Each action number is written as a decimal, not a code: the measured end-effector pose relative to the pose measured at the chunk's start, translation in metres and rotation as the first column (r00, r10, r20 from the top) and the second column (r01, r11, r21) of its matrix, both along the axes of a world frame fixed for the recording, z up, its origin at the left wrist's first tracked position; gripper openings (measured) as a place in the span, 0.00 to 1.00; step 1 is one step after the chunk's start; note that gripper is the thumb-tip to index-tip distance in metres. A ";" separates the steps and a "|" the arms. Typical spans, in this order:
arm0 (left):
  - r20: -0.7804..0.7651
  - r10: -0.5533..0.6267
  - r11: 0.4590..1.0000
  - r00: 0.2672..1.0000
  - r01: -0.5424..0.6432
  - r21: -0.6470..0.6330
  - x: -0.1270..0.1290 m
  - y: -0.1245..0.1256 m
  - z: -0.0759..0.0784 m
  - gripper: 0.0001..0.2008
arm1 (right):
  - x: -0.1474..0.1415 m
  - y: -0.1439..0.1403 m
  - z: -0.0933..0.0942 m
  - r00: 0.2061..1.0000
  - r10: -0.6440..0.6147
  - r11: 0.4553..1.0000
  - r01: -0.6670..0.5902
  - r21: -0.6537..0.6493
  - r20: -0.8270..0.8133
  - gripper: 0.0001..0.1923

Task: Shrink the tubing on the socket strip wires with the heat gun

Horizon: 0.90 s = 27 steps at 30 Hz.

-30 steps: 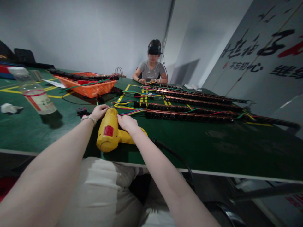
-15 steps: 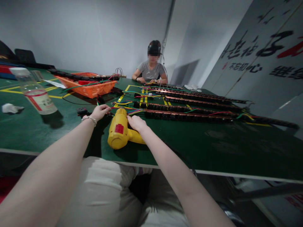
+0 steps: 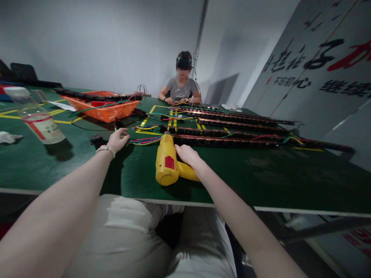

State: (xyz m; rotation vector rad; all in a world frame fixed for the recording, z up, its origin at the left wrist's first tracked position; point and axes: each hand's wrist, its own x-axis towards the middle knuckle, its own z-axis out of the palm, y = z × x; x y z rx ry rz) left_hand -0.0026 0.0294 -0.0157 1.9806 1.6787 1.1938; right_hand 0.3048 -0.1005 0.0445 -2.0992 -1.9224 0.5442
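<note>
My right hand (image 3: pixel 188 155) is closed on a yellow heat gun (image 3: pixel 166 164) with a red label. Its nozzle points away from me, toward the wire ends, and its handle lies to the right, partly under my hand. My left hand (image 3: pixel 118 139), with a bracelet on the wrist, rests low over the table, fingers stretched out and slightly apart. Just right of its fingertips are the ends of a bundle of coloured wires (image 3: pixel 146 141), which runs into the nearest long black wire harness (image 3: pixel 223 142). A small black connector (image 3: pixel 95 139) lies left of my left hand.
An orange basket (image 3: pixel 108 112) with a harness across it stands behind my left hand. A clear bottle (image 3: pixel 43 123) and white tissue (image 3: pixel 8 137) are at the left. More harnesses (image 3: pixel 243 125) stretch rightward. Across the green table (image 3: pixel 275 177) sits a person (image 3: pixel 181 88).
My right hand has moved the heat gun to the right, away from my left hand. My left hand's fingers have spread a little beside the wire ends. The view has shifted slightly.
</note>
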 end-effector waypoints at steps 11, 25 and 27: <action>-0.632 -0.231 0.969 0.739 0.234 -0.081 0.065 -0.031 0.024 0.25 | 0.013 -0.014 0.004 1.000 0.027 0.999 -0.027 -0.021 -0.002 0.32; -0.600 0.064 0.974 0.797 0.081 0.211 0.084 -0.011 0.022 0.20 | 0.012 -0.017 0.007 0.998 0.054 0.998 -0.053 -0.031 0.018 0.33; -0.535 0.120 0.973 0.836 0.008 0.230 0.065 -0.016 0.031 0.22 | 0.012 -0.019 0.007 0.998 0.061 0.998 -0.061 -0.021 0.020 0.33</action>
